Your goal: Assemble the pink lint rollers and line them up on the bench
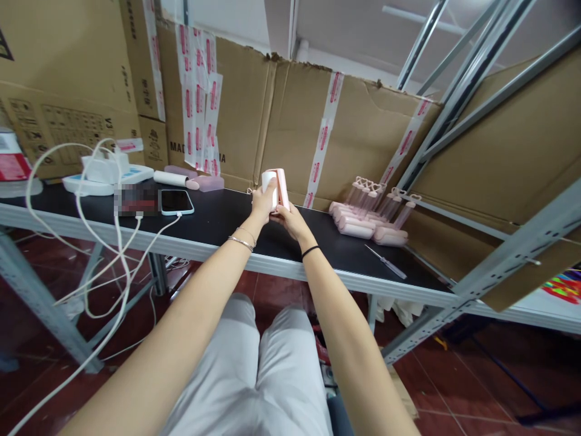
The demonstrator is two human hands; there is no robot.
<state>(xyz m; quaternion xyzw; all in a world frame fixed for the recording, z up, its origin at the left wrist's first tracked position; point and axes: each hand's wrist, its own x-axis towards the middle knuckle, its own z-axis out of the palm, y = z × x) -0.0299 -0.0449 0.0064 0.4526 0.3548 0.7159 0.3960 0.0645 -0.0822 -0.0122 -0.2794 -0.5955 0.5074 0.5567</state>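
Above the black tabletop, my two hands meet at a small white and pink plastic device. My left hand (pixel 260 204) is closed around its white rounded casing (pixel 269 180), with the thumb along the front. The fingers of my right hand (pixel 292 221) grip the pink shell (pixel 282 189) on the other side. A gap shows between the two parts near the top; whether they join lower down is hidden by my fingers. To the right, several similar pink cylinders (pixel 356 227) lie in a cluster, with clear tubes ending in heart-shaped loops (pixel 363 181).
A screwdriver (pixel 387 262) lies right of centre on the black table (pixel 218 227). At left are a plugged-in phone (pixel 176 202), a power strip (pixel 143 174), looping white cables (pixel 122 254), a white cylinder (pixel 170 178) and a pink block (pixel 209 183). Cardboard (pixel 245 115) walls the back.
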